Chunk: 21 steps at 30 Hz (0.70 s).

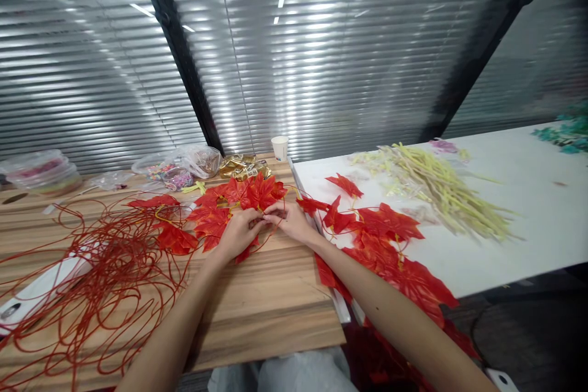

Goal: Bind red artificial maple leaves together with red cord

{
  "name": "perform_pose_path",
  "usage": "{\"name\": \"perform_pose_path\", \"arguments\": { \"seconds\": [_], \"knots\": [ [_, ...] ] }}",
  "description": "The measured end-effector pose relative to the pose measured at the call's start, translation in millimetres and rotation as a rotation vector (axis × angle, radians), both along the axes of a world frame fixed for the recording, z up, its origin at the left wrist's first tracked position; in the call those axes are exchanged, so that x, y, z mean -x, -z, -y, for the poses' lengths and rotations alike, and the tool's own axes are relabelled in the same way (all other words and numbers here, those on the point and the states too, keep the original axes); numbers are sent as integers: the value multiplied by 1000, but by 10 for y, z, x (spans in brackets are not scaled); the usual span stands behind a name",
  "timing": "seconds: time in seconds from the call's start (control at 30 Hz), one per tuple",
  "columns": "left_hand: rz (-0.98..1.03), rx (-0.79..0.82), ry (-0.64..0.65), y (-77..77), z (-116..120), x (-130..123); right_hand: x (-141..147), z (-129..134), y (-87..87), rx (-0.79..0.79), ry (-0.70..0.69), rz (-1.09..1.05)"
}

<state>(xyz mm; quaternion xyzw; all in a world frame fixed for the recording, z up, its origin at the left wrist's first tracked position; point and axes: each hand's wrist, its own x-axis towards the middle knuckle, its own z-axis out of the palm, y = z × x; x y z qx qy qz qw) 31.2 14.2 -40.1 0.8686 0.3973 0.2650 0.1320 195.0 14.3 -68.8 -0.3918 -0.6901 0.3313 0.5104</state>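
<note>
My left hand (241, 231) and my right hand (289, 220) meet over the wooden table, fingertips pinched close together. A thin red cord (271, 236) runs out from between them, and both hands appear to grip it; the exact pinch point is hidden by the fingers. Just behind the hands lie red artificial maple leaves (261, 191). More of these leaves, a garland (383, 222), spread to the right under my right forearm and hang over the table edge. On the left is a large loose tangle of red cord (124, 263).
A white elongated device (46, 291) lies under the tangle. Along the back stand plastic tubs (41, 171), bags of beads (177, 171), gold wrappers (243, 166) and a paper cup (280, 148). The white table (542, 202) at right bears pale yellow stems (445, 190).
</note>
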Motion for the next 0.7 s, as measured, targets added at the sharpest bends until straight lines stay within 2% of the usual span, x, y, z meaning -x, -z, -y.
{"name": "perform_pose_path", "arguments": {
  "seconds": [0.5, 0.7],
  "knots": [
    [-40, -37, 6, 14, -15, -9, 17, 13, 9, 10, 8, 19],
    [-62, -44, 7, 24, -24, -5, 17, 51, -47, 18, 12, 19]
  ]
}}
